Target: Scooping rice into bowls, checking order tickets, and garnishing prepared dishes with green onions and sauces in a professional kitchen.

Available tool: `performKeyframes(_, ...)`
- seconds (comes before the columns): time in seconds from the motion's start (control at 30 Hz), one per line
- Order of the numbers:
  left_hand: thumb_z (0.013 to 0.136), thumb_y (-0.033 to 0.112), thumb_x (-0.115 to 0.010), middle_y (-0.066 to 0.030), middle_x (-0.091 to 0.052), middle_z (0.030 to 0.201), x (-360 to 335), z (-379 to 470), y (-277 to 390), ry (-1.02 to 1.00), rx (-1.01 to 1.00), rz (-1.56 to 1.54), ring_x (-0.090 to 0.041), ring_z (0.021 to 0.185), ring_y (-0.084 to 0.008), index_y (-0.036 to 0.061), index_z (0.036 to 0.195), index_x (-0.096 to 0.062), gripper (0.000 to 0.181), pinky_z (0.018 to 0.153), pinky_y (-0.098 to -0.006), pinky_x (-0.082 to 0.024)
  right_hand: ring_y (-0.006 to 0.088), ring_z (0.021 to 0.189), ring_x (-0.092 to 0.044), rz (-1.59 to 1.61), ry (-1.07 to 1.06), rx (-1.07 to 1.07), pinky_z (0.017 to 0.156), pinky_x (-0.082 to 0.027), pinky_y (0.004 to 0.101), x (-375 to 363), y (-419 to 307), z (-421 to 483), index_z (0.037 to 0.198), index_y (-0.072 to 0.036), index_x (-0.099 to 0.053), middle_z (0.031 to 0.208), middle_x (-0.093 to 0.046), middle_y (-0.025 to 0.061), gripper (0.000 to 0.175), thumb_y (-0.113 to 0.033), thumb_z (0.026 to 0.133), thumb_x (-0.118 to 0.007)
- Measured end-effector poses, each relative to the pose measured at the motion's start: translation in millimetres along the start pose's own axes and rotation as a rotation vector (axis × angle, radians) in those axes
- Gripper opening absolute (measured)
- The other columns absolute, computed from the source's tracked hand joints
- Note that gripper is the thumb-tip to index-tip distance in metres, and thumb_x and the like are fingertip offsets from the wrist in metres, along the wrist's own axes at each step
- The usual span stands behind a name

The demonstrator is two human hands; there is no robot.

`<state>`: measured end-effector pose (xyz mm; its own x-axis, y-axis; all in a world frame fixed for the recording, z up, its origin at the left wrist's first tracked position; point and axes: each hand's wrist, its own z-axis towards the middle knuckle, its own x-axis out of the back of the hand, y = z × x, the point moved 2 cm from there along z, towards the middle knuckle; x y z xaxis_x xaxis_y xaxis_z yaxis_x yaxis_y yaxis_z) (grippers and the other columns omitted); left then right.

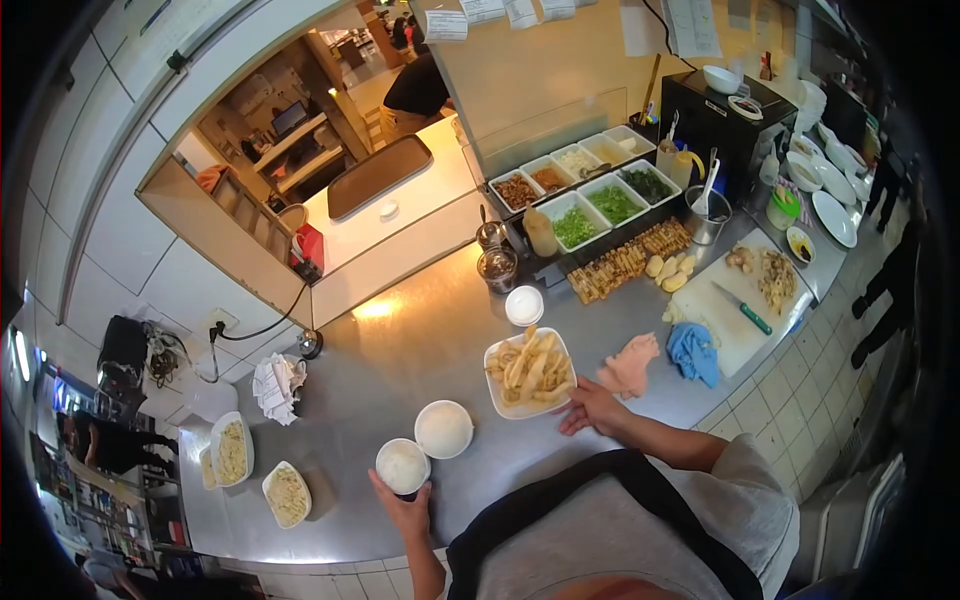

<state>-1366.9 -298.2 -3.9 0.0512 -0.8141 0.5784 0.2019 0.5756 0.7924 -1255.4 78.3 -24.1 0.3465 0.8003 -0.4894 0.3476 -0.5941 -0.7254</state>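
My left hand (pixel 407 508) grips a small round white bowl of rice (pixel 403 466) by its near side. A second white bowl of rice (pixel 444 429) stands beside it, rims nearly touching. At the near right corner of a square white dish (pixel 493 401), my right hand (pixel 596 407) has its thumb by the rim and its fingers low at the side. Pale golden fried strips (pixel 529 367) are heaped in that dish. Just behind it sits a small stack of white saucers (pixel 524 305). A pink cloth (pixel 630 365) lies to the right of the dish.
White dishes of pale food (pixel 287 495) stand at the left, near crumpled paper slips (pixel 279 386). Garnish trays (pixel 576 221) line the back. A knife (pixel 742 308) lies on a white cutting board (pixel 705 294), beside a blue cloth (pixel 692 354). A brown tray (pixel 380 176) rests on the pass-through ledge.
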Motion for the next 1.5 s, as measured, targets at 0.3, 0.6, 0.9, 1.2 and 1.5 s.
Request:
performKeyframes(0.3,0.058,0.009,-0.078,-0.0232,-0.032,0.141,-4,90,-32,-0.081,-0.11,-0.101,-0.03,0.132,-0.0353,-0.0031,0.142,-0.018,0.104,0.11,-0.0402,-0.025,0.0251,0.06,-0.065,-0.029,0.061,0.071,0.049,-0.056,0.0347,-62,-19,108,0.124,-0.011,-0.043,0.088,-0.062,0.0162,0.031,-0.023,0.096,-0.039)
performKeyframes(0.6,0.061,0.017,-0.08,-0.0252,-0.035,0.138,-65,252,-14,-0.063,-0.224,-0.032,-0.036,0.127,-0.038,-0.0066,0.14,-0.019,0.103,0.107,-0.0413,-0.029,0.0231,0.062,-0.064,-0.117,0.107,0.175,0.051,-0.057,0.0339,-105,-95,238,0.117,-0.006,-0.046,0.085,-0.062,0.0151,0.028,-0.02,0.095,-0.038)
performKeyframes(0.9,0.065,0.018,-0.079,-0.0247,-0.032,0.141,-142,381,-28,0.042,-0.354,0.071,-0.033,0.131,-0.036,-0.0023,0.143,-0.014,0.104,0.104,-0.0424,-0.034,0.0218,0.066,-0.062,-0.102,0.136,0.221,0.055,-0.057,0.0354,-127,-134,329,0.12,-0.011,-0.046,0.083,-0.056,0.0088,0.031,-0.029,0.097,-0.037)
performKeyframes(1.2,0.09,0.013,-0.058,-0.0093,-0.054,0.121,-126,307,-18,-0.268,0.046,-0.499,-0.056,0.081,-0.012,0.0075,0.143,-0.028,0.061,0.063,-0.022,-0.047,0.0114,0.07,-0.059,-0.443,-0.165,0.297,0.064,-0.051,0.0255,-112,-85,253,0.135,-0.012,-0.043,0.094,-0.062,0.0045,0.045,-0.024,0.093,-0.053)
performKeyframes(1.5,0.097,0.02,-0.044,-0.0064,-0.061,0.108,-48,70,2,-0.412,0.412,-0.653,-0.054,0.063,-0.0078,0.0077,0.135,-0.044,0.04,0.054,-0.0195,-0.042,0.0319,0.085,-0.062,-1.315,0.73,0.712,0.075,-0.049,0.0353,28,-107,34,0.098,-0.007,-0.066,0.095,-0.064,0.0137,0.016,-0.011,0.086,-0.058)
